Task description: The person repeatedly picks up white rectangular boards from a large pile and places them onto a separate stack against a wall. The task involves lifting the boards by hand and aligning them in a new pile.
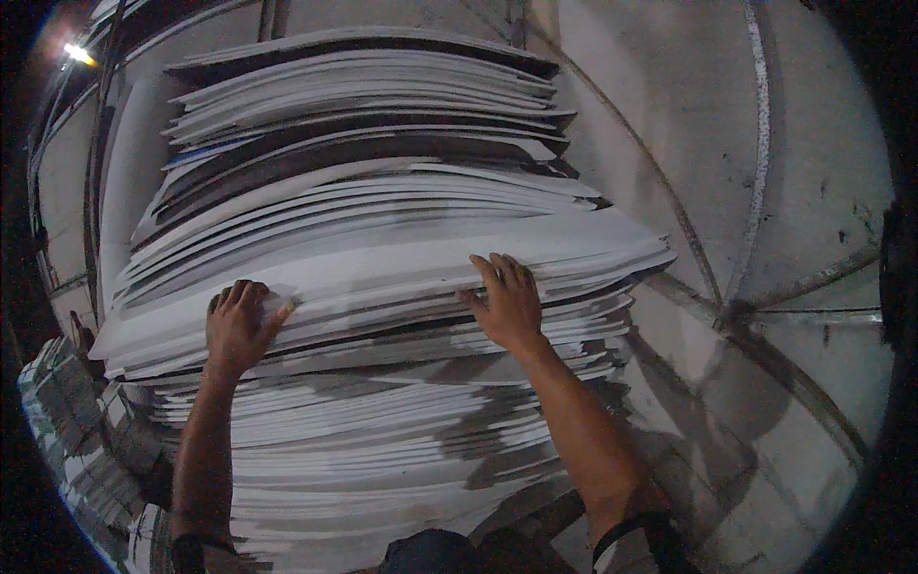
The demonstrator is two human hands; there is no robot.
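A tall stack of large, thin white sheets [382,251], like paper or card, fills the middle of the view. Its layers fan out in uneven, slightly bowed groups, a few of them dark. My left hand [239,328] lies at the near edge of the broad sheet in the middle, with its thumb held apart from the fingers. Further right along that edge rests my right hand [507,301], fingers spread and pointing away from me. Neither hand shows a sheet pinched in it. The undersides of both hands are hidden.
A pale wall or floor surface [660,86] with dark lines spreads on the right. Smaller bundles of stacked pieces [72,411] lie at the lower left. Dark upright bars [94,191] stand beyond the stack's left side, near a bright lamp [79,54].
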